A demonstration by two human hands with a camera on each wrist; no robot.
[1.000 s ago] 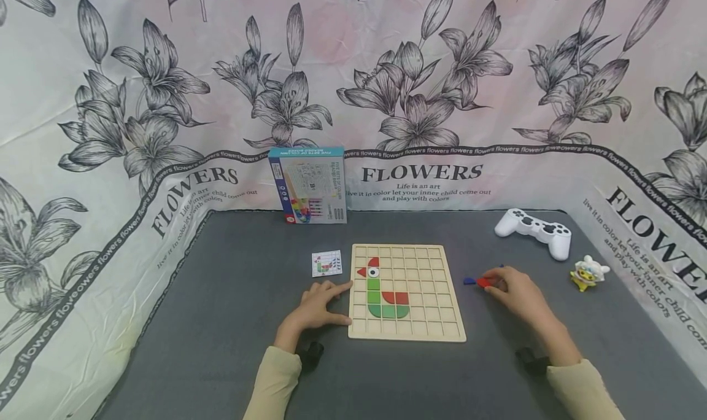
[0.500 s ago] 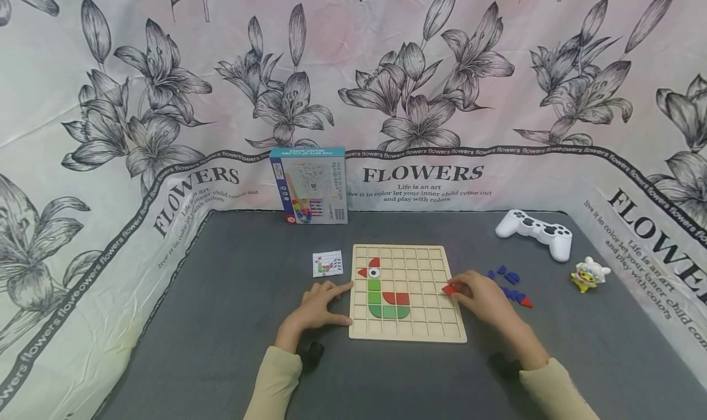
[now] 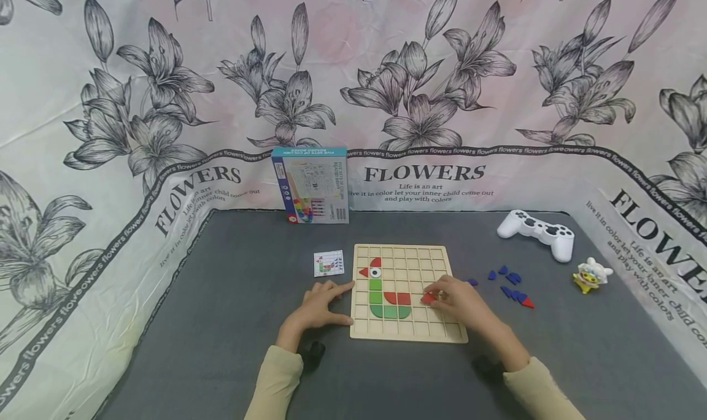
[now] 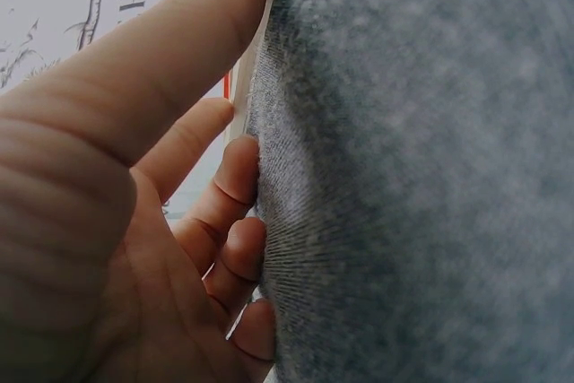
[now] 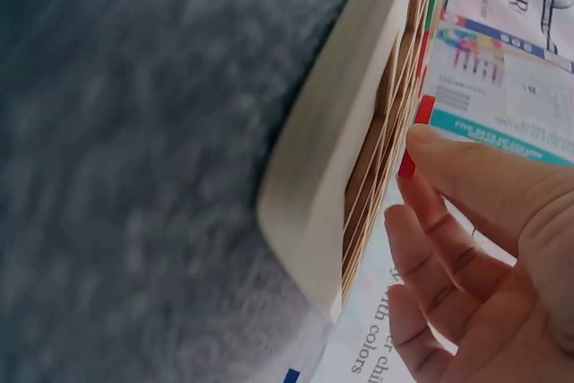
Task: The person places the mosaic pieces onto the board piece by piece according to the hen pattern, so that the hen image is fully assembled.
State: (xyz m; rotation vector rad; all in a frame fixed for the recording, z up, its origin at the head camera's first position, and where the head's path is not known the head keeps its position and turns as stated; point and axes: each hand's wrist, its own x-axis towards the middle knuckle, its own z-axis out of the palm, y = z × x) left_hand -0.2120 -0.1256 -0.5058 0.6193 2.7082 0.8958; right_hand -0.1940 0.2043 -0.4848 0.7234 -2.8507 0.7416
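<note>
A wooden grid board (image 3: 405,259) lies flat on the grey table. Red and green tiles form a bird-like figure on its left part, with a round eye tile (image 3: 375,272) near the top. My right hand (image 3: 463,300) pinches a small red tile (image 3: 428,298) between thumb and index finger, low over the board's right half. In the right wrist view the red tile (image 5: 424,112) shows edge-on, close above the grid. My left hand (image 3: 317,308) rests at the board's left side, straight index finger and thumb touching its edge; its other fingers (image 4: 235,262) lie on the cloth.
Right of the board lie several blue pieces (image 3: 513,278) and a red triangle tile (image 3: 528,303). A pattern card (image 3: 328,263) is left of the board. Behind stands a box (image 3: 315,186). A white game controller (image 3: 536,233) and a small figurine (image 3: 591,276) sit far right.
My right hand has moved left from the loose pieces to above the board, carrying the red tile. The pieces it covered now show. My left hand has stayed at the board's edge.
</note>
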